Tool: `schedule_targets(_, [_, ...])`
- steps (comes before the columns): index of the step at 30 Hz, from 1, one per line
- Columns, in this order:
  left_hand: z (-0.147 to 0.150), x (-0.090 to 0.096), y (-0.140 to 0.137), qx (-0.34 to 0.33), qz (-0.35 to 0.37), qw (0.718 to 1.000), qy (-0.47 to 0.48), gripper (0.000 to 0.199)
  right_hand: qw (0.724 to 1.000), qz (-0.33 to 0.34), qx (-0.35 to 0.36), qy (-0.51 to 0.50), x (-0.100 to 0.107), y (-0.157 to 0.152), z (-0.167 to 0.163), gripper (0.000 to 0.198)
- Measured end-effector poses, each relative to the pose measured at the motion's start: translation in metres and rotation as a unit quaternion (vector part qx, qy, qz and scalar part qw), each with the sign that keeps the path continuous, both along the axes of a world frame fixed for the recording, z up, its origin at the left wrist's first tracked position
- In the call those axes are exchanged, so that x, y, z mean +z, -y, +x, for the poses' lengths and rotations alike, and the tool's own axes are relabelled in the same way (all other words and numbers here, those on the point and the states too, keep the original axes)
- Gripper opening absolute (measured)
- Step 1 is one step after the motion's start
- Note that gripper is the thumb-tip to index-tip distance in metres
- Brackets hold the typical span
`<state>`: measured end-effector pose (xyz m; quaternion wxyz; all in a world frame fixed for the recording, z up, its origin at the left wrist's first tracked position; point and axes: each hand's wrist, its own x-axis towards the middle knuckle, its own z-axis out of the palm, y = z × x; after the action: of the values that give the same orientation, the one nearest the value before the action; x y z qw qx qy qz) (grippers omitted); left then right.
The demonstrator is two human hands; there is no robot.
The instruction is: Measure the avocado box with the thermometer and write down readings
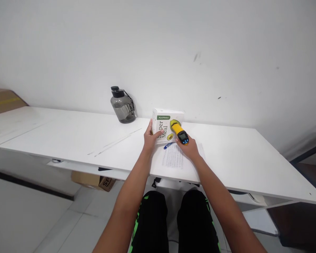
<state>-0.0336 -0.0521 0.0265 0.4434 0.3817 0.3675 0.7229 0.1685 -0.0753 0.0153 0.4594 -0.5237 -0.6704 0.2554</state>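
My left hand (150,137) grips the left side of a white box (164,125), its thumb across the front. The box reads "NutriMotion" and "Super Meal" and has avocado pictures. My right hand (190,148) is wrapped round a yellow and black infrared thermometer (180,132), whose small screen and blue buttons face me. The thermometer's front end is close to the box front; I cannot tell whether they touch. Beneath them, a blue pen (168,145) lies at the top of a sheet of paper (173,157) covered in handwriting.
A grey see-through water bottle (123,108) with a black lid stands left of the box, by the wall. The white desk (231,154) runs along that wall. One cardboard box (5,101) is at far left, another cardboard box (88,179) below the desk.
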Motion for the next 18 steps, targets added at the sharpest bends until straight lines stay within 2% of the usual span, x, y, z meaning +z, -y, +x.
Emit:
schedule_targets(7, [-0.0037, -0.0021, -0.0009, 0.013, 0.015, 0.999, -0.042, 0.11, 1.0, 0.0, -0.002, 0.009, -0.0013, -0.0008, 0.0006, 0.044])
schedule_targets(18, [-0.0014, -0.0003, 0.0012, 0.01, 0.016, 0.999, -0.042, 0.108, 1.0, -0.011, 0.002, -0.003, -0.0018, -0.0016, 0.0016, 0.043])
